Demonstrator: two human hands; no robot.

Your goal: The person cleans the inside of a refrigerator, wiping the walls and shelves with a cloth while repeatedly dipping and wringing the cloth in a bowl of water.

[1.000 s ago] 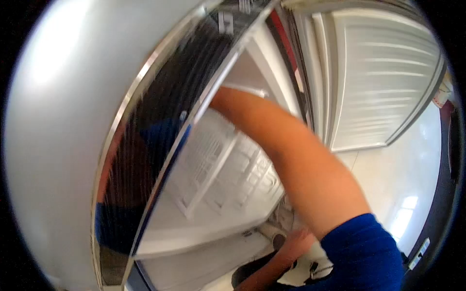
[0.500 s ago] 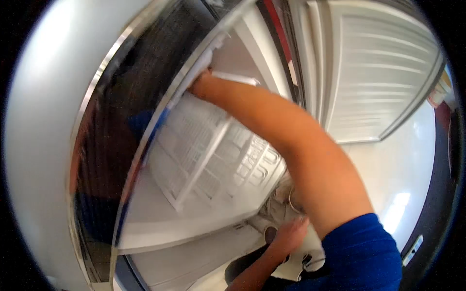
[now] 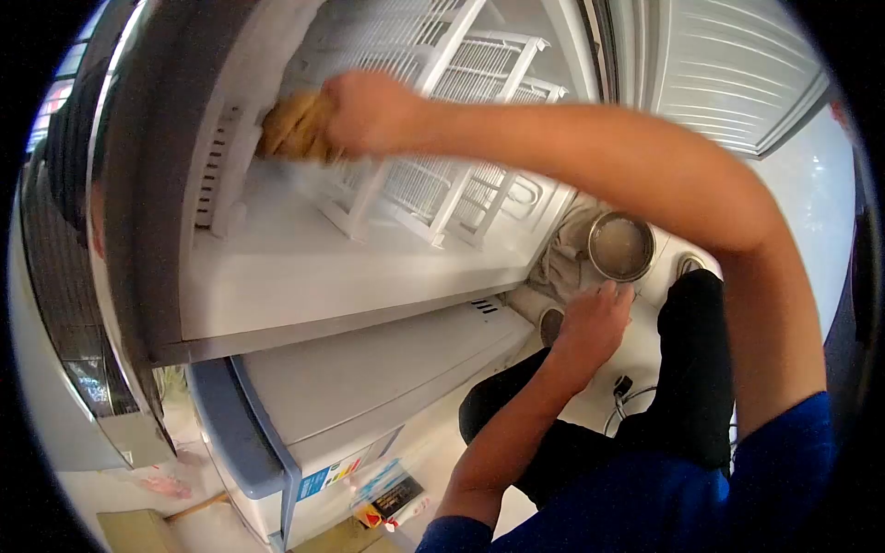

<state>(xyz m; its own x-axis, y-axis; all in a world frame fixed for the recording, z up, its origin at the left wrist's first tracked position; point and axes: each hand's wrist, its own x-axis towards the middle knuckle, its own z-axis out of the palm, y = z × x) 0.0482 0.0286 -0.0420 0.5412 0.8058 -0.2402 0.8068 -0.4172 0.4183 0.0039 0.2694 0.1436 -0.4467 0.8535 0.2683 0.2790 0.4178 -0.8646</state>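
My right hand (image 3: pixel 373 112) reaches into the white cabinet of a fridge or freezer. It is closed on a bunched brown-yellow cloth (image 3: pixel 300 127), which lies against the pale side wall near a slotted vent strip (image 3: pixel 212 170). White wire shelves (image 3: pixel 461 120) stand beside and behind this hand. My left hand (image 3: pixel 595 323) hangs in front of my knee, fingers curled, with no object seen in it. Close past its fingers is a round metal bowl (image 3: pixel 621 247) of murky liquid. A crumpled greyish cloth (image 3: pixel 562 253) lies beside the bowl.
An open white ribbed door (image 3: pixel 737 74) stands at upper right. Below the cabinet is a white box-shaped unit (image 3: pixel 369 369) with a blue-grey edge and a label. A hose or cord (image 3: pixel 627 396) lies on the floor by my legs. A dark-framed edge (image 3: pixel 138 184) runs along the left.
My view has shifted, showing more floor and the lower unit. My right hand, earlier deep by the wall, now shows the brown-yellow cloth in it. My left hand stays near the bowl.
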